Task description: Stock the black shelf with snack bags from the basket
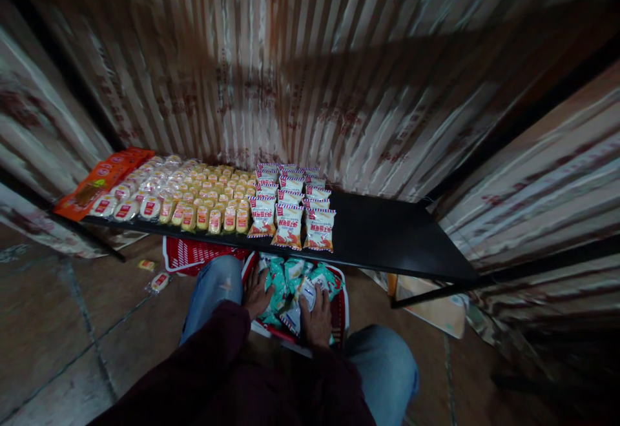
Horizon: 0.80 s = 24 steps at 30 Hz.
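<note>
Between my knees stands a red basket (pixel 345 310) holding green snack bags (pixel 277 287) and a white snack bag (pixel 293 316) with a striped edge. My right hand (pixel 317 317) grips the white bag, which lies tilted over the green ones. At the basket's left side, my left hand (pixel 256 294) rests against the green bags with its fingers apart. Rows of white-and-orange snack bags (pixel 288 224) stand upright on the black shelf (pixel 387 235) just beyond my hands.
Left along the shelf are small yellow packaged cakes (pixel 203 216), round white packages (pixel 126 209) and an orange packet (pixel 104 177). Another red basket (pixel 186 257) sits underneath. Two small packages (pixel 159 281) lie on the floor. Corrugated sheeting (pixel 290 77) and dark posts surround the shelf.
</note>
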Motion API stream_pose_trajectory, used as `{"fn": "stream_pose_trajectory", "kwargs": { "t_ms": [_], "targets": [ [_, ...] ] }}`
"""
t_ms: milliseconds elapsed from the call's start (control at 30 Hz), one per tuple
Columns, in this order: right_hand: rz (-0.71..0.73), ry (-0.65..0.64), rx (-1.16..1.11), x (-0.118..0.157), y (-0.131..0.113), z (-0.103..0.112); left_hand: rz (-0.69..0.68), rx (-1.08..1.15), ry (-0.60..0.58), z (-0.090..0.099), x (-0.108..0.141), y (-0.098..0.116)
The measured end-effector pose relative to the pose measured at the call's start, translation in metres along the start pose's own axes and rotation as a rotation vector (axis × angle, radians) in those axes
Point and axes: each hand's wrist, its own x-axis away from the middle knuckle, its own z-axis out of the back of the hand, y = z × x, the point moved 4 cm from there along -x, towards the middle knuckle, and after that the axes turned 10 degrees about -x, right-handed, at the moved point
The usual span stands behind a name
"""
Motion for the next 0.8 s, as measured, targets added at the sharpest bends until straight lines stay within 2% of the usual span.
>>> {"fn": "stream_pose_trajectory", "kwargs": {
  "t_ms": [200, 533, 800],
  "targets": [
    [-0.029, -0.007, -0.031, -0.002, 0.002, 0.001, 0.014, -0.022, -0.088, -0.001, -0.003, 0.0],
    [0.019, -0.042, -0.044, -0.003, 0.013, 0.012, 0.035, -0.036, -0.033, 0.006, 0.003, 0.01],
    [0.081, -0.014, -0.122, -0.001, 0.035, 0.032, 0.043, -0.039, -0.001, -0.006, 0.028, 0.029]
  ]
}}
